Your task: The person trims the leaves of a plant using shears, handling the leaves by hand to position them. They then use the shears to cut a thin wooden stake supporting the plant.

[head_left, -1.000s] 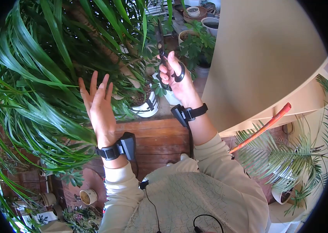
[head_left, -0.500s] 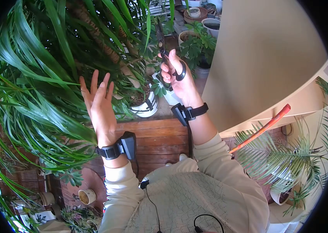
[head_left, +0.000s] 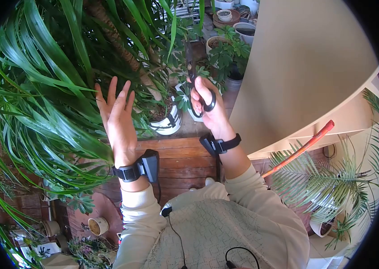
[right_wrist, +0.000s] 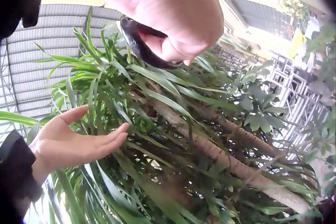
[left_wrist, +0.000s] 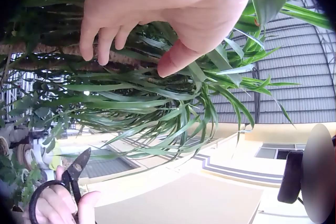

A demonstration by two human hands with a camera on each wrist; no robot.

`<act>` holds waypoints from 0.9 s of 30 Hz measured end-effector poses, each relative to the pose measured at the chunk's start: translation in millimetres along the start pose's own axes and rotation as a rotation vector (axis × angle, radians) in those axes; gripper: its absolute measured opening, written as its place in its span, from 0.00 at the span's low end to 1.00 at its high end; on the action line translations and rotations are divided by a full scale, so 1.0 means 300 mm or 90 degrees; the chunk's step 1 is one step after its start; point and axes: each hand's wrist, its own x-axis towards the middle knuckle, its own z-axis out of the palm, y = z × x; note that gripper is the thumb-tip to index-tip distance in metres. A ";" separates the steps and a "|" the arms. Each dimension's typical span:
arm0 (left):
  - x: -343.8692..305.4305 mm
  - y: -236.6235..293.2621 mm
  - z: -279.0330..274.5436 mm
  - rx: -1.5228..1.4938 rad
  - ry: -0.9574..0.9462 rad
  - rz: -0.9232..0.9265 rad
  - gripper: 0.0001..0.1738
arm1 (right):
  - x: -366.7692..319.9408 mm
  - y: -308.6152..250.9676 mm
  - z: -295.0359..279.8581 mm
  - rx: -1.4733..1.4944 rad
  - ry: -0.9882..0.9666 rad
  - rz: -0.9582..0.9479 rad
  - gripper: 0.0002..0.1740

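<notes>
My left hand (head_left: pixel 118 119) reaches into the long strap-like leaves (head_left: pixel 46 103) of a tall potted plant, fingers straight and spread, gripping nothing. Its fingertips overlap the foliage. My right hand (head_left: pixel 212 107) holds black-handled scissors (head_left: pixel 190 60), with fingers and thumb through the loops and the blades pointing away from my body. In the left wrist view the scissors (left_wrist: pixel 73 174) show dark, rust-marked blades. From the right wrist the left hand (right_wrist: pixel 79 142) appears palm up beside the leaves. The plant's bare trunk (head_left: pixel 122 47) leans behind them, rising from a white pot (head_left: pixel 169 125).
A curved beige panel (head_left: pixel 306 67) stands close on the right, with a red-orange pole (head_left: pixel 301 148) below it. Small potted plants (head_left: pixel 227 54) line the back. Wooden planks (head_left: pixel 180 157) lie below the hands. A feathery palm (head_left: pixel 333 188) grows at lower right.
My right hand has come back slightly toward my body with the scissors in it. The left hand stays among the leaves, fingers still spread.
</notes>
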 end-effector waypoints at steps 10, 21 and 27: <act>0.001 0.001 0.004 -0.024 -0.016 -0.008 0.46 | -0.021 -0.060 0.031 -0.014 -0.051 -0.018 0.25; 0.006 0.007 -0.002 -0.023 -0.025 -0.007 0.46 | 0.032 -0.077 -0.009 0.097 -0.081 0.012 0.38; 0.008 0.010 0.008 -0.014 -0.012 -0.011 0.46 | 0.025 -0.052 -0.037 0.088 -0.087 0.048 0.39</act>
